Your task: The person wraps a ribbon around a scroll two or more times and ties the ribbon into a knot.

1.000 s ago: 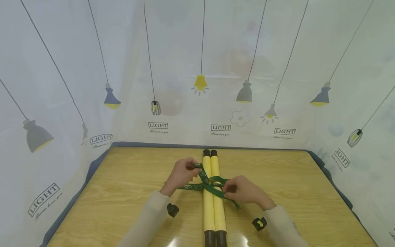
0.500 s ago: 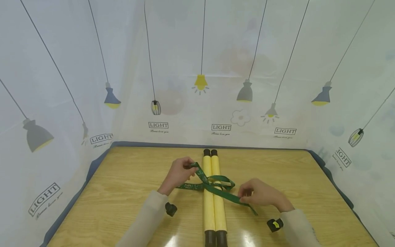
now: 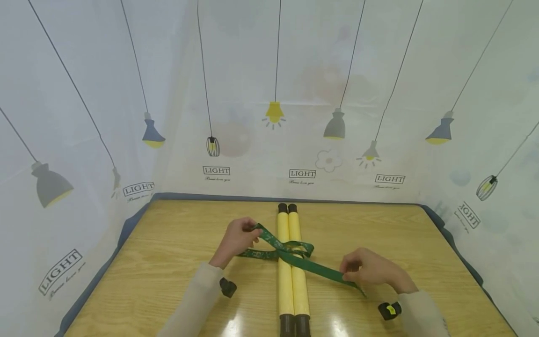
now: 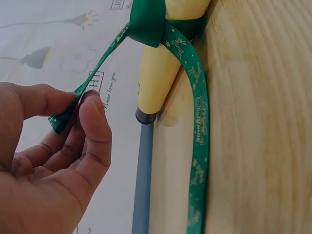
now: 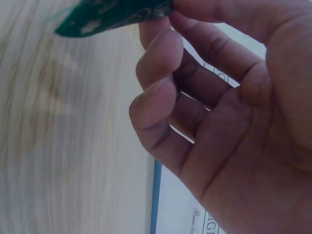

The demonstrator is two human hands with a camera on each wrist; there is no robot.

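Observation:
Two yellow rods [image 3: 285, 285] with dark end caps lie side by side on the table. A green ribbon [image 3: 313, 267] with pale printing crosses them and is tied there, with a loop on the right of the crossing. My left hand [image 3: 236, 238] pinches one part of the ribbon between thumb and index finger, raised left of the rods. On the right, my right hand [image 3: 372, 267] pinches the other end, a short tail hanging past its fingers. In the left wrist view another ribbon length [image 4: 199, 126] runs loose along the table.
The wooden table [image 3: 177, 243] has a blue edge at its back and sides. A white sheet [image 3: 252, 84] printed with hanging lamps stands around it. Black wrist cameras [image 3: 389, 310] hang beneath both sleeves.
Both hands have moved apart, the left a little leftward and the right further right. The ribbon between them is straighter, and the loop at the crossing is smaller than half a second ago.

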